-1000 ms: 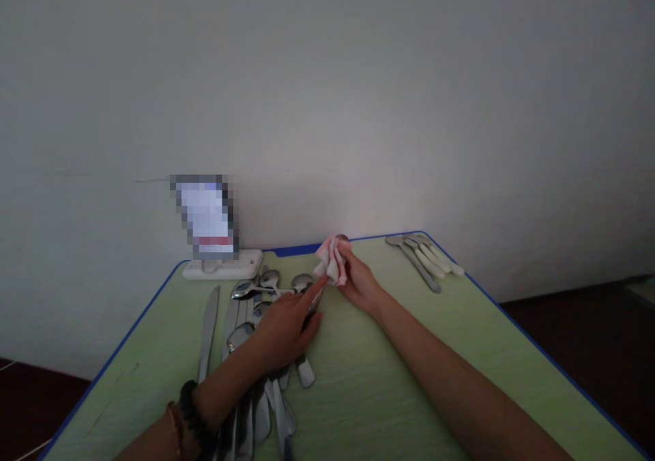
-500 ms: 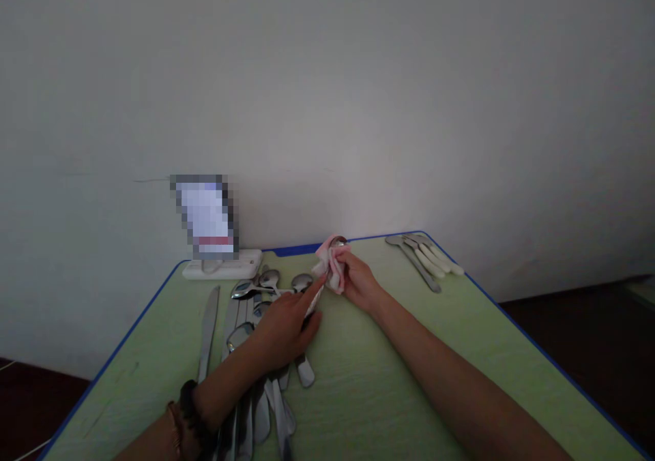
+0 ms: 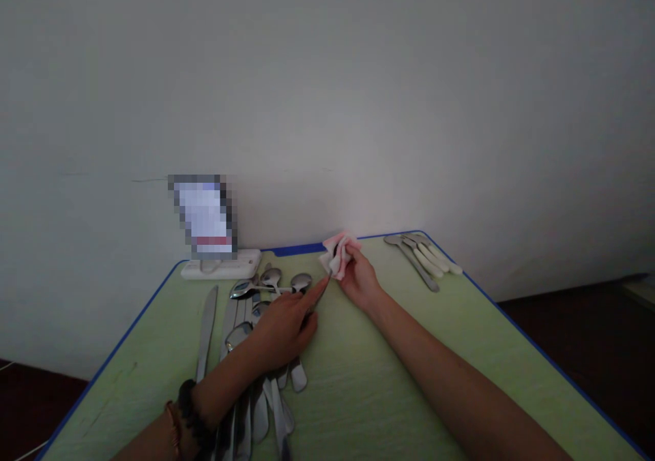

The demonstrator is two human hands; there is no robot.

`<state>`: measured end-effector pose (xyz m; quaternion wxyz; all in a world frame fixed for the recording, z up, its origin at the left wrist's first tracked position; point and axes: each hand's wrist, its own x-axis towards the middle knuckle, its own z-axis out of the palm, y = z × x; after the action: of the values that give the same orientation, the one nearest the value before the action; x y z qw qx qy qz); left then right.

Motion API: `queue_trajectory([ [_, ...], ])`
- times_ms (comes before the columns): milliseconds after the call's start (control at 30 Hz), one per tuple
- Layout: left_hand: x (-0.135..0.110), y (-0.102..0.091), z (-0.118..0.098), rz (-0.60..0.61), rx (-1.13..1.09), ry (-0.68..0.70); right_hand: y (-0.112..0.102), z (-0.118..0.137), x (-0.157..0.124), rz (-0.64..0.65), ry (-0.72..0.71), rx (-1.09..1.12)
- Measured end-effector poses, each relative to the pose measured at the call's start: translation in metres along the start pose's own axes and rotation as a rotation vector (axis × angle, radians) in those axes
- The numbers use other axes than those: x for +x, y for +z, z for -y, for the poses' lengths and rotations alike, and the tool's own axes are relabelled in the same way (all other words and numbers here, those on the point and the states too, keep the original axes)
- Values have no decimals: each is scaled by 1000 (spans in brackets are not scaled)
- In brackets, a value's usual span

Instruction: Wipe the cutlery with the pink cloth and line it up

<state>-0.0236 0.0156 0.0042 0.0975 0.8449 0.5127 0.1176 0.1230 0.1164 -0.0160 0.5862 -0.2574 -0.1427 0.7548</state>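
My left hand [image 3: 289, 328] is closed on the handle of a metal spoon [image 3: 321, 296], its index finger stretched along the handle. The spoon's bowl end is hidden in a pink and white cloth [image 3: 336, 256]. Gripping that cloth around the spoon is my right hand [image 3: 361, 280], fingers closed. Beneath and beside my left hand lies a pile of metal cutlery, with a large spoon [image 3: 239, 336] close to the wrist and a smaller spoon [image 3: 301, 282] just beyond the fingers. My left forearm covers part of the pile.
A table knife [image 3: 207, 331] lies left of the pile. At the far right are a grey spoon [image 3: 417, 263] and several pieces with cream handles [image 3: 434, 264]. A blurred-out screen [image 3: 205, 215] stands on a white base [image 3: 222, 266] at the back left. The green table [image 3: 368, 393] meets a grey wall.
The cloth and my right hand have shifted slightly up and right along the spoon. The bowl that showed above the cloth is now covered. My left hand stays nearly in place.
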Motion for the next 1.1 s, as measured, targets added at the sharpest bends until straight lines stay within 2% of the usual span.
queue_trajectory([
  [333,-2,5,6,-8,-36,54,0,-2,-4,145,-8,-240],
  [567,-2,6,7,-22,-34,62,1,1,-5,84,39,-325],
  [800,-2,6,6,-29,-42,48,6,0,-10,73,-6,-302],
  [933,-2,5,5,-22,-50,46,7,0,-11,40,30,-263],
  [1100,-2,5,5,-20,-48,46,8,4,-12,147,78,-137],
])
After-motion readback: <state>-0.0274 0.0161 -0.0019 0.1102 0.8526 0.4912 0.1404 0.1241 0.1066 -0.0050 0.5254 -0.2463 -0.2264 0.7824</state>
